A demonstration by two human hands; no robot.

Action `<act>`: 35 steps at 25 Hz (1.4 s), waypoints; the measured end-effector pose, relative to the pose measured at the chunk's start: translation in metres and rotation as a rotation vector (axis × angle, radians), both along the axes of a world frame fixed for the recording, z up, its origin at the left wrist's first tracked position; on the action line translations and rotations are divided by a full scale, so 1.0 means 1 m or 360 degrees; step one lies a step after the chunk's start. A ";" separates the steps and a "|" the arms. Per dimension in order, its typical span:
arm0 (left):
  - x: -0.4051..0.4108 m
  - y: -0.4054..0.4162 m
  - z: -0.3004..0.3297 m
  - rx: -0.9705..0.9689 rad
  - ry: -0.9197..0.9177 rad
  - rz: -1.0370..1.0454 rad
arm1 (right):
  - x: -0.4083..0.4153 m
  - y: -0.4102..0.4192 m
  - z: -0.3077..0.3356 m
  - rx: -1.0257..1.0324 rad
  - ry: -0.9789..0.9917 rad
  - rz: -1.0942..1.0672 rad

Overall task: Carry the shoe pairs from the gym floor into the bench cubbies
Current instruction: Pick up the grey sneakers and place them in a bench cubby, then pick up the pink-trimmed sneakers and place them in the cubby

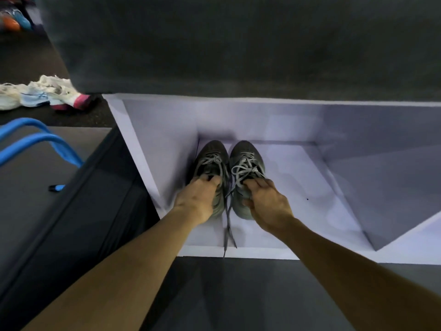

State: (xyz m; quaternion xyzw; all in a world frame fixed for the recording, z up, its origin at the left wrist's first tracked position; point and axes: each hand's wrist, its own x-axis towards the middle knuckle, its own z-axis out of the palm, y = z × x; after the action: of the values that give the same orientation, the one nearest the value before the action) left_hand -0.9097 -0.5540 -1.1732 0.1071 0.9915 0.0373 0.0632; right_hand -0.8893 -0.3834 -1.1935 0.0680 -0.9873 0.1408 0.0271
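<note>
Two grey lace-up shoes stand side by side, toes pointing inward, on the floor of a white bench cubby [298,187]. My left hand [198,199] grips the left grey shoe [212,156] at its collar, fingers hooked into the opening. My right hand [265,201] grips the right grey shoe [247,156] the same way at its heel and collar. Loose grey laces trail out over the cubby's front edge. The heels of both shoes are hidden by my hands.
The dark bench seat [238,44] overhangs the cubby. White shoes with pink and blue accents [47,94] lie on the dark gym floor at left; orange and blue shoes [14,20] sit at the far top left. A blue metal frame [40,144] stands at left.
</note>
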 end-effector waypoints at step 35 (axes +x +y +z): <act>0.414 -0.015 0.899 0.0574 0.0896 -0.0218 | 0.393 0.042 0.914 0.0147 0.0781 0.0328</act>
State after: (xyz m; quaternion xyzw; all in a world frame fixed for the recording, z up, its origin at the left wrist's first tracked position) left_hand -0.4955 -0.5688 -0.2747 0.1890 0.9380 0.1768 -0.2307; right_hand -0.4962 -0.3413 -0.2797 0.2014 -0.9445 0.0769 0.2480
